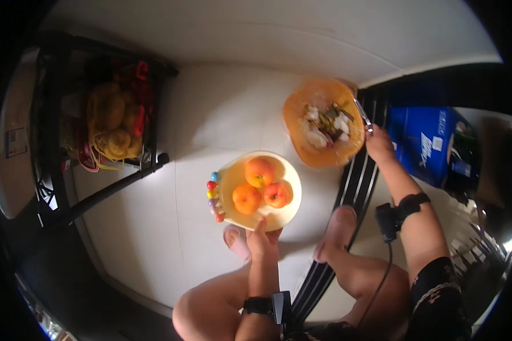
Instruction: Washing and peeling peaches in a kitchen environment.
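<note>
My left hand (262, 241) grips the near rim of a cream bowl (291, 183), its thumb over the edge. Three orange-red fruits that look like peaches or nectarines lie inside: one fruit (260, 171) at the back, one fruit (246, 198) at front left and one fruit (277, 195) at right. Colored beads (212, 194) line the bowl's left edge. My right hand (379, 143) is closed around a small shiny metal tool (362, 113), whose exact kind is unclear. The tool lies against the right rim of an orange waste basket (296, 115), lined with clear plastic and holding scraps and crumpled white tissue (318, 138).
At left stands a black rack (111, 187) with a net bag of potato-like produce (111, 115). A blue box (418, 143) bearing writing is at right. A black floor track (350, 187) with pale lines crosses the tiles, close to my pink-slippered feet. A white wall (281, 38) rises behind.
</note>
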`<move>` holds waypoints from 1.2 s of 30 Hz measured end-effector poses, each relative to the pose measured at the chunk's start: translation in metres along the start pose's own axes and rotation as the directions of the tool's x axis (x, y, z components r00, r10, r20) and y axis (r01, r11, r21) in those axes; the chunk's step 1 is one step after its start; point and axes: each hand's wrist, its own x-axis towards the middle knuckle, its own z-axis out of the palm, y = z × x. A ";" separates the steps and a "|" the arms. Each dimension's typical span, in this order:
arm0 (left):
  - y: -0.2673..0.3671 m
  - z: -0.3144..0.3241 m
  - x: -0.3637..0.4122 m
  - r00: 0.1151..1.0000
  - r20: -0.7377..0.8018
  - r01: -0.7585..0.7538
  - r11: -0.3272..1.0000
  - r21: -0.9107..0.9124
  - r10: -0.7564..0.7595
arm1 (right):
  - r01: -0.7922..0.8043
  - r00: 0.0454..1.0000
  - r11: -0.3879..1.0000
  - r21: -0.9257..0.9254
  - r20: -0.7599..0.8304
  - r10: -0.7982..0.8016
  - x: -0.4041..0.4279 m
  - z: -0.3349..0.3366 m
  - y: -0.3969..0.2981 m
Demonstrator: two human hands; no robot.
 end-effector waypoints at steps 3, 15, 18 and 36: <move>-0.020 0.008 0.023 0.996 -0.048 -0.074 0.997 0.004 0.075 | 0.075 0.997 0.995 -0.072 -0.010 -0.075 0.025 -0.005 0.011; -0.031 0.018 0.077 0.987 -0.092 -0.132 0.991 -0.005 0.131 | 0.186 0.978 0.983 0.008 0.097 -0.186 0.095 0.030 0.013; -0.035 0.007 0.073 0.980 -0.092 -0.171 0.983 0.061 0.176 | 0.266 0.958 0.953 0.144 0.064 -0.278 0.093 0.029 0.010; -0.060 -0.044 0.100 0.908 -0.393 -0.233 0.953 -0.192 0.143 | 0.089 0.822 0.851 0.518 0.445 -0.357 0.065 0.019 -0.043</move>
